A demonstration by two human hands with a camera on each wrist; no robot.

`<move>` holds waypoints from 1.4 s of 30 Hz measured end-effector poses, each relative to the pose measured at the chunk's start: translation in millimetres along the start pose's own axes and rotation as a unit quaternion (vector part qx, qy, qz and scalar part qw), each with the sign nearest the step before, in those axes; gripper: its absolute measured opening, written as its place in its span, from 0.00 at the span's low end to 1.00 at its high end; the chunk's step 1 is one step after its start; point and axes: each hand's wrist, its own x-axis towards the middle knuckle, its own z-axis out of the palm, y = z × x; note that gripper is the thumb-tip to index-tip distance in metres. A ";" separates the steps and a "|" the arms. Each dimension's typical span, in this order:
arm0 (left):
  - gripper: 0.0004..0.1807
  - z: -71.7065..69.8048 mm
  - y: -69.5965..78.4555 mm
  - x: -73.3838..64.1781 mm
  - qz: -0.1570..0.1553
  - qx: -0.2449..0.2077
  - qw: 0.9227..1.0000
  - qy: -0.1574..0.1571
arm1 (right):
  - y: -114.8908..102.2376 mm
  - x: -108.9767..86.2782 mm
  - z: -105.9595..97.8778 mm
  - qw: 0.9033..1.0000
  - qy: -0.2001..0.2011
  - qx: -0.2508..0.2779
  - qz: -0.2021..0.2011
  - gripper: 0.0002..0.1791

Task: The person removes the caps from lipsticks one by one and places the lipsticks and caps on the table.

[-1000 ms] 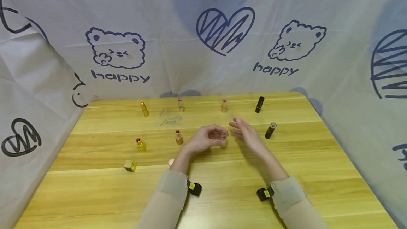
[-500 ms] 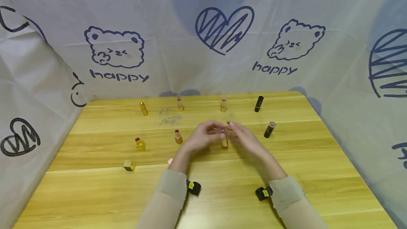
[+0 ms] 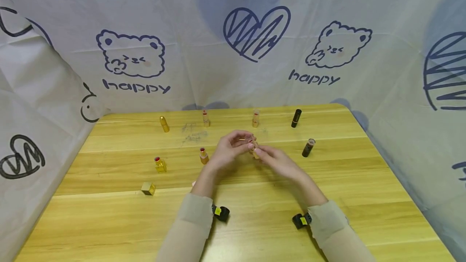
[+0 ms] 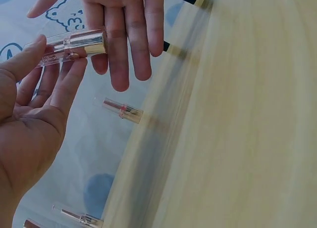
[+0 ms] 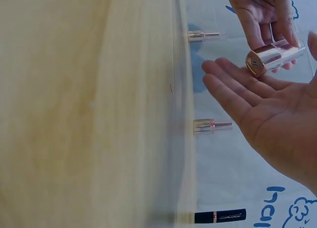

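Currently my left hand [image 3: 226, 152] pinches one lipstick [image 5: 271, 56], apparently capped — right hand [image 3: 282, 163] beside it, fingers straight; gold lipstick [image 3: 161, 166] and brown lipstick [image 3: 204, 158] stand uncapped.

I count eight lipsticks [image 4: 88, 42]: one in the left hand [image 3: 228, 151] and seven standing on the worktop [image 3: 256, 229]. Those seven are two clear-capped tubes [image 3: 206, 120] [image 3: 255, 120], two dark tubes [image 3: 296, 119] [image 3: 308, 148], one plain gold tube [image 3: 164, 124], one square gold tube [image 3: 160, 166] and one brown tube [image 3: 204, 157]. Besides them I see one gold block [image 3: 148, 188], one half-hidden pinkish piece [image 3: 193, 183], two hands counting the right hand [image 3: 282, 163], two sleeves [image 3: 188, 229] [image 3: 336, 229] and two black wrist cameras [image 3: 223, 213] [image 3: 300, 221].
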 end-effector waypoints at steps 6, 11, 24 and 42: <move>0.20 -2.2 1.0 -0.4 0.003 -0.011 1.000 0.007 | 1.7 1.2 3.1 0.999 -0.010 -0.010 -0.033 0.30; 0.21 -2.6 2.4 -0.6 0.004 -0.010 1.000 0.009 | 0.7 1.4 4.7 0.999 0.002 -0.010 -0.045 0.24; 0.19 -3.5 10.7 -3.6 0.015 -0.005 1.000 0.019 | -8.6 -1.6 6.1 0.999 0.023 0.006 -0.046 0.18; 0.18 7.6 27.1 -7.3 0.046 -0.005 0.998 0.041 | -27.6 -11.9 5.1 0.989 0.080 -0.103 -0.072 0.12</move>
